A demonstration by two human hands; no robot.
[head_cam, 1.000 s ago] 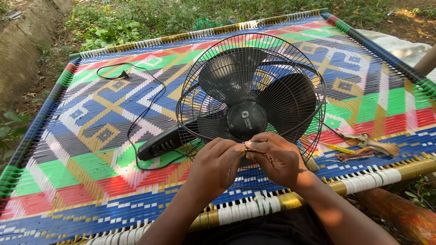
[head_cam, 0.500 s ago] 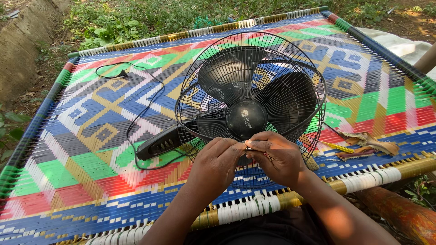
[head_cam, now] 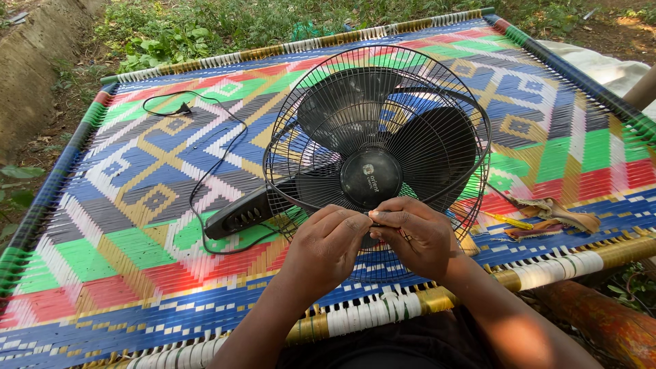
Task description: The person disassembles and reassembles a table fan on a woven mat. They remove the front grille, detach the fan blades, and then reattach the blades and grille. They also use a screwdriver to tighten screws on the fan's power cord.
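Woven in bright blue, red, green and gold bands, a cot (head_cam: 102, 266) carries a black electric fan (head_cam: 376, 147) lying on its back, wire guard facing up. Nearest the camera, the left hand (head_cam: 328, 249) and right hand (head_cam: 417, 236) meet at the guard's lower edge, just below the fan's round hub (head_cam: 371, 178), fingertips pinched together on something too small to make out. Left of the fan, its black base (head_cam: 239, 215) rests on the weave, and the power cord (head_cam: 205, 130) loops away towards the cot's far corner. Right of the fan lie a yellow-handled tool (head_cam: 507, 220) and a brown scrap (head_cam: 557, 208).
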